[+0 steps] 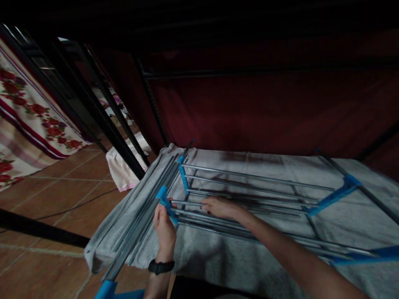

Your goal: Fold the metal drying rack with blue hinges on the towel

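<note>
My left hand [164,229], with a black band on its wrist, grips a blue plastic bracket [162,193] at the left end of several grey metal rods. My right hand [218,207] has its fingers closed round a thin metal rod [188,202], whose left end meets this bracket. Whether the rod is fully seated in it I cannot tell. Just behind stands a second blue bracket [183,176] with rods running rightward. Further blue brackets [338,194] are at the right, one on a dark grey pole [378,207].
Several loose rods [145,201] lie along the left of the grey cloth [215,249]. Another blue piece [107,290] shows at the bottom edge. Black frame posts [102,120] rise at left, and a dark red sheet [249,112] hangs behind. A floral cloth [40,112] hangs far left.
</note>
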Available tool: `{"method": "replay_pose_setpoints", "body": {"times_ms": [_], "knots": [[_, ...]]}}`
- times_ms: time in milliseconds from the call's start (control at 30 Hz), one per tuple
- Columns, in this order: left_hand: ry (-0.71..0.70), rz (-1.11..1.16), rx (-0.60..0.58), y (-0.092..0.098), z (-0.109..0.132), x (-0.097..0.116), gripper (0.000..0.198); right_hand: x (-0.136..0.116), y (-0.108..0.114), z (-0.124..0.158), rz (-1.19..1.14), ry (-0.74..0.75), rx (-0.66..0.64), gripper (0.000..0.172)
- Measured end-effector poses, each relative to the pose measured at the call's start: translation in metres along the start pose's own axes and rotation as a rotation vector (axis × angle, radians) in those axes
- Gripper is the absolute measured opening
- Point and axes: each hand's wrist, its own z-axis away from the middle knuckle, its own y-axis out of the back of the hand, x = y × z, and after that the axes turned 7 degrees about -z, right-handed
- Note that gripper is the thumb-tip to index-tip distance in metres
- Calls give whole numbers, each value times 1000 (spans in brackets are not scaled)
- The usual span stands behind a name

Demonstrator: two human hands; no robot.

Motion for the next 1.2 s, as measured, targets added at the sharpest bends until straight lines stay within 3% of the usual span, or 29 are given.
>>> {"method": "replay_pose_setpoints", "body": {"times_ms": [133, 400, 600, 767, 1200], "knots": [[-100, -92, 1, -2, -3, 14, 38, -11, 2, 10, 64, 121, 234, 29], [-107, 43, 34, -10, -14, 22, 32, -58, 5, 55, 463, 57, 409, 59], [-67, 50, 37, -7, -11, 22, 30, -69, -6, 72, 525, 38, 443, 60], [-53, 137, 56, -11, -10, 24, 22, -70, -13, 70, 537, 65, 453, 57], [-28, 147, 58, -13, -10, 26, 29, -71, -15, 69, 530, 65, 479, 53]]}}
